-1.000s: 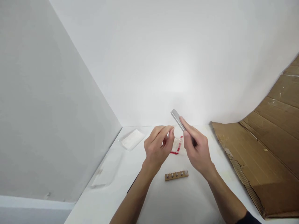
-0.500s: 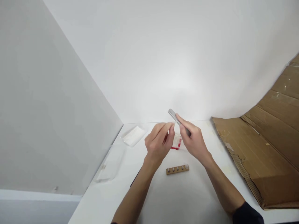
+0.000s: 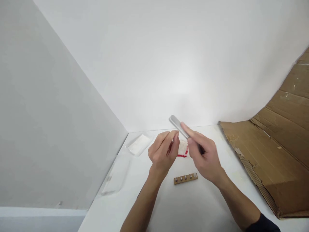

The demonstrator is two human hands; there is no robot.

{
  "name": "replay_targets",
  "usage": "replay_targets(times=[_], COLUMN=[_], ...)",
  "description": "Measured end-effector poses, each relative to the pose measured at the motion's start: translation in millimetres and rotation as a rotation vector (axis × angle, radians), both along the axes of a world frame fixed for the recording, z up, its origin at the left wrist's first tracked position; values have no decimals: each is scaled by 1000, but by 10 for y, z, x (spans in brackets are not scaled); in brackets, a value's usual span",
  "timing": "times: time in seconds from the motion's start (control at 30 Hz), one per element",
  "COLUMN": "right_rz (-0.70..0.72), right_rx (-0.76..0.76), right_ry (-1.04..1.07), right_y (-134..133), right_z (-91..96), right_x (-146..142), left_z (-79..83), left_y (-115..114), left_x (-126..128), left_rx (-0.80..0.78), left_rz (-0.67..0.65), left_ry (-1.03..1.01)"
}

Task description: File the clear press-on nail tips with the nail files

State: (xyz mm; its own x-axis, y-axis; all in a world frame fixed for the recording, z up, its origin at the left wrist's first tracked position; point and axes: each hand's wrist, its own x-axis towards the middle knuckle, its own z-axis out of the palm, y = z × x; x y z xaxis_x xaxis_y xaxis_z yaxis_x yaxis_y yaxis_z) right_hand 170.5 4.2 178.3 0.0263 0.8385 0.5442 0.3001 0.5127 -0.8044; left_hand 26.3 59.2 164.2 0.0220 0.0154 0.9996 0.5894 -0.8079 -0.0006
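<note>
My right hand (image 3: pixel 204 158) grips a long grey nail file (image 3: pixel 176 124), its free end pointing up and to the left. My left hand (image 3: pixel 163 154) is raised beside it with the fingers curled and pinched together close to the file; whatever they pinch is too small to make out. Behind both hands a small clear packet with red print (image 3: pixel 183 149) lies on the white table (image 3: pixel 183 206). A short brown wooden strip with several small pegs (image 3: pixel 185 178) lies on the table just below my hands.
A clear plastic tray with a white pad (image 3: pixel 139 144) sits at the back left. Another clear plastic piece (image 3: pixel 117 176) lies along the left wall. A large flattened cardboard sheet (image 3: pixel 275 154) covers the right side. White walls close in behind and on the left.
My right hand slid the file back and forth against my left fingertips. The view shifted slightly; the things on the table have not moved.
</note>
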Motion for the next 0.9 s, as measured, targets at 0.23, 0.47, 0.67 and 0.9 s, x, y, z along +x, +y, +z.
replay_targets(times=[0.23, 0.47, 0.67, 0.9], right_rz=[-11, -6, 5, -9], right_rx=[17, -20, -64, -30], right_ry=[6, 15, 44, 73], right_y=[34, 35, -4, -17], right_z=[-23, -9, 4, -9], right_x=[5, 12, -5, -23], left_z=[8, 15, 36, 41], left_y=[-4, -27, -34, -38], left_x=[7, -13, -8, -1], left_rx=[-10, 1, 19, -6], left_rz=[-19, -6, -12, -21], left_ry=[-14, -39, -52, -53])
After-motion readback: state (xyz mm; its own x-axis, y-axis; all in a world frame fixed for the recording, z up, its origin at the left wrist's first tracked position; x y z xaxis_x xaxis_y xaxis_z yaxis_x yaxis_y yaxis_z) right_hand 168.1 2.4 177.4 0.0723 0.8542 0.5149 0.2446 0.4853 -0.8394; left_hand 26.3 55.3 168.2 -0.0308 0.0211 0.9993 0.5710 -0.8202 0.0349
